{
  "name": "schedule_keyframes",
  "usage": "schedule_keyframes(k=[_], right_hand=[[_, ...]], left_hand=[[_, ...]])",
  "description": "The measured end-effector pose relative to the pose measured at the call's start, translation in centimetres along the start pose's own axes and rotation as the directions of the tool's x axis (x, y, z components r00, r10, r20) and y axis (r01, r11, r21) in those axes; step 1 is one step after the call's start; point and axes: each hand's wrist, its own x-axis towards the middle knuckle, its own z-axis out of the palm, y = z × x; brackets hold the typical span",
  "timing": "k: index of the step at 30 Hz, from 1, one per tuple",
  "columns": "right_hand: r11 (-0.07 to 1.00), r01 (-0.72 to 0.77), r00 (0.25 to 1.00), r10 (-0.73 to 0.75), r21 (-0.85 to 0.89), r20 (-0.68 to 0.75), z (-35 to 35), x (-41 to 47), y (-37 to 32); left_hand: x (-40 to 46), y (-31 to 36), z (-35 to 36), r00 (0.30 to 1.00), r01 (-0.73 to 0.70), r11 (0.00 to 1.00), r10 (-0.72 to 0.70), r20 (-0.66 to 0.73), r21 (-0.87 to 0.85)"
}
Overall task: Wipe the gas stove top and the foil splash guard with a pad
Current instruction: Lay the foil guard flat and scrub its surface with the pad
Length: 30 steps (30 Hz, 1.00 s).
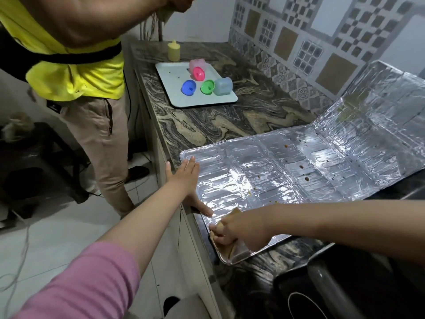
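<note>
Gripping pad point(232, 246): right hand point(239, 229) | left hand point(187, 178) flat, pressing foil guard point(299, 162)

Looked all over and you've got nothing readable here, no text, labels, brand names or numbers anywhere. There's a small dark tag at the hem of the yellow shirt point(76, 72) with a pale mark on it, but it's way too blurry to make out.
</note>
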Motion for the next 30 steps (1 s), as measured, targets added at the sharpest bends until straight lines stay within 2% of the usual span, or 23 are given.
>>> schedule_keyframes(k=[2,6,10,13,15,18,20,22,24,26,28,30], right_hand=[[0.995,0.010,0.997,-0.002,-0.102,0.075,-0.4,-0.1,-0.7],[0.995,-0.018,0.986,0.034,-0.095,0.164,0.5,-0.6,-1.3],[0.978,-0.091,0.985,0.061,0.187,0.159,0.7,-2.3,-0.4],[0.877,-0.174,0.985,0.156,0.448,0.076,-0.3,-4.4,1.9],[0.807,-0.239,0.963,0.269,0.540,0.024,-1.6,-5.8,4.1],[0.707,-0.375,0.861,0.505,0.600,-0.056,-4.1,-7.1,7.6],[0.660,-0.381,0.764,0.619,0.648,-0.182,-5.7,-7.0,9.7],[0.655,-0.394,0.635,0.701,0.645,-0.324,-6.3,-5.6,11.7],[0.665,-0.383,0.569,0.717,0.642,-0.403,-5.9,-3.2,13.5],[0.697,-0.353,0.575,0.688,0.625,-0.442,-5.3,-0.5,14.7],[0.748,-0.392,0.665,0.633,0.535,-0.397,-4.3,2.3,14.9],[0.792,-0.471,0.746,0.592,0.388,-0.304,-3.4,4.3,14.4]], left_hand=[[-0.1,0.0,-0.1,1.000,-0.002,1.000,0.002,0.000,-0.005],[-0.1,-0.1,0.2,1.000,-0.006,1.000,0.006,0.006,-0.010],[-0.2,-0.1,0.1,1.000,-0.007,1.000,0.007,0.020,0.010],[-0.6,-0.5,0.3,0.999,0.002,0.999,-0.004,0.038,0.049],[-1.0,-0.7,0.2,0.998,0.018,0.994,-0.025,0.060,0.105],[-1.8,-0.6,-0.4,0.988,0.067,0.971,-0.098,0.123,0.230],[-2.2,-0.3,-1.0,0.974,0.095,0.954,-0.148,0.172,0.285],[-2.2,-0.1,-1.2,0.967,0.099,0.962,-0.154,0.203,0.255],[-1.7,0.4,-1.2,0.975,0.069,0.986,-0.099,0.198,0.154],[-1.0,1.4,-0.8,0.987,-0.007,0.998,-0.003,0.162,0.055],[-0.7,2.4,0.2,0.987,-0.076,0.997,0.073,0.144,0.015],[-0.6,3.0,1.3,0.984,-0.088,0.996,0.089,0.155,-0.017]])
